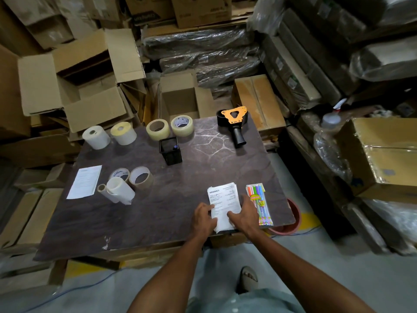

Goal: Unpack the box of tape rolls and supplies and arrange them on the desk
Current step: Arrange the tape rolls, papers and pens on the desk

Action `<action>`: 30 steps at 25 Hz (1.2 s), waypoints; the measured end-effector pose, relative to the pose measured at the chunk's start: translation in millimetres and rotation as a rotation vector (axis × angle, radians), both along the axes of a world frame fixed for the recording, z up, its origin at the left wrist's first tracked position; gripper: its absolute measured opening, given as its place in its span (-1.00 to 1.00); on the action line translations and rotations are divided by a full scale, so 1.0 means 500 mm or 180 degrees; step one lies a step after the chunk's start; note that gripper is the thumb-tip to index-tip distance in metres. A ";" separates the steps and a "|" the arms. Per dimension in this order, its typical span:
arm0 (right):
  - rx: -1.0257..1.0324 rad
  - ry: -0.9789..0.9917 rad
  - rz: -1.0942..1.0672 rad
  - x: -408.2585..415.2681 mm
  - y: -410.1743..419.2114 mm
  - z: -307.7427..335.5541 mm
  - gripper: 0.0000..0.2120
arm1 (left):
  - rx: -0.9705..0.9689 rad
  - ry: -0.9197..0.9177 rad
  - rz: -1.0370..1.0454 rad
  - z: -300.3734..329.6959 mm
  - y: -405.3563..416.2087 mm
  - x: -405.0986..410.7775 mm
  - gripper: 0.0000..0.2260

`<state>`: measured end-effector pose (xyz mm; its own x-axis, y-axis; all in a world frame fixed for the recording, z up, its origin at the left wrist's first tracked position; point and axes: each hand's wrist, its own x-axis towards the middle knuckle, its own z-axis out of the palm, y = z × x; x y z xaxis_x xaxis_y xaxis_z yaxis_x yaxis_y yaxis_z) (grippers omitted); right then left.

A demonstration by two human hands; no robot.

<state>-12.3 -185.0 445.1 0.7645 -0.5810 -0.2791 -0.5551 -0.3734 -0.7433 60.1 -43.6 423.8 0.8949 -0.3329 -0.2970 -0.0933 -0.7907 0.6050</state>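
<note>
**Two hands squaring a stack of papers at the near edge of a table**

A person stands at a dark brown, marbled table (180, 206) and looks down on it. Both hands rest on a stack of white printed papers (222, 199) at the near right of the table. The left hand (204, 219) lies on the stack's left edge and the right hand (244, 216) on its right edge. The fingers of both hands are loosely spread and press flat on the paper; they are not curled round it.

The stack's long axis runs away from the person, tilted slightly left at the far end. Its near end sits at the table's edge, between the two wrists, so both hands are equally near. A clear packet of coloured pens (259, 204) lies just beside the stack on its right, roughly parallel to it and touching or nearly touching the right hand. Any sideways nudge of the stack to the right would likely meet this packet.

Farther off stand two clear tape rolls (170, 128), two white label rolls (109, 135), a black mesh pen holder (170, 150) and a black and orange tape dispenser (234, 123). At the left lie a single white sheet (84, 181) and more rolls.

The unpacking looks nearly done.
</note>
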 end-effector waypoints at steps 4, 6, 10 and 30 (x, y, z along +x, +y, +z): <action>0.0353 -0.0077 -0.0221 0.014 -0.006 -0.002 -0.27 | -0.0023 0.0021 0.0066 -0.002 -0.004 0.003 -0.58; 0.0603 -0.0048 -0.0275 0.024 -0.011 0.002 -0.32 | -0.0067 0.0040 0.0118 -0.002 -0.004 0.001 -0.59; 0.0800 0.0046 -0.0156 0.038 -0.016 0.000 -0.48 | -0.0129 0.0062 0.0189 -0.001 -0.003 -0.002 -0.60; 0.0730 -0.0936 -0.0018 0.031 -0.021 0.015 -0.47 | -0.1131 0.0672 0.0543 0.013 0.014 0.009 -0.08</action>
<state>3.2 -195.3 452.7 0.8284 -0.5333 -0.1715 -0.3071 -0.1762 -0.9352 64.7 -36.8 430.2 0.8780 -0.3001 -0.3730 0.1752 -0.5236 0.8338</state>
